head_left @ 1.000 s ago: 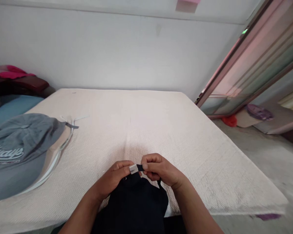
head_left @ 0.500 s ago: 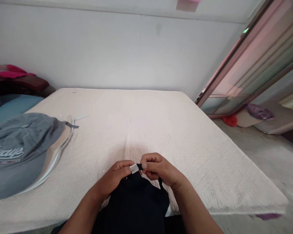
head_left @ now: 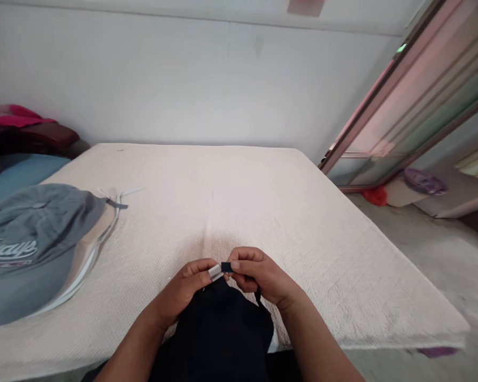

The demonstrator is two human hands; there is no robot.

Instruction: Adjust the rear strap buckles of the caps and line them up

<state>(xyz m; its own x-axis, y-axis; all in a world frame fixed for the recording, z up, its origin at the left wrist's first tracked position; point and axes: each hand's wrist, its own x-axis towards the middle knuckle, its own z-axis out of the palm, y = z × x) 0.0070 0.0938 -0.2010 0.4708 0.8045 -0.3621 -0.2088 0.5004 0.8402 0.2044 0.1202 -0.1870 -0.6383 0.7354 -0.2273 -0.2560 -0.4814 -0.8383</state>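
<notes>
left grip (head_left: 182, 289): bare hand
right grip (head_left: 265, 278): bare hand, short plain thumbnail
left forearm (head_left: 133, 347): bare, uncovered
right forearm (head_left: 318, 347): bare, uncovered

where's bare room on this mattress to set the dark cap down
Free: the mattress middle and far end, between the grey cap and the right edge. Crowded: the left side under that cap, and the near edge under the dark cap.

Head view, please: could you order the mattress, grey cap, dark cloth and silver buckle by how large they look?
1. mattress
2. grey cap
3. dark cloth; close to the cap, and the frame cuts both, so that order is unsure
4. silver buckle
</notes>
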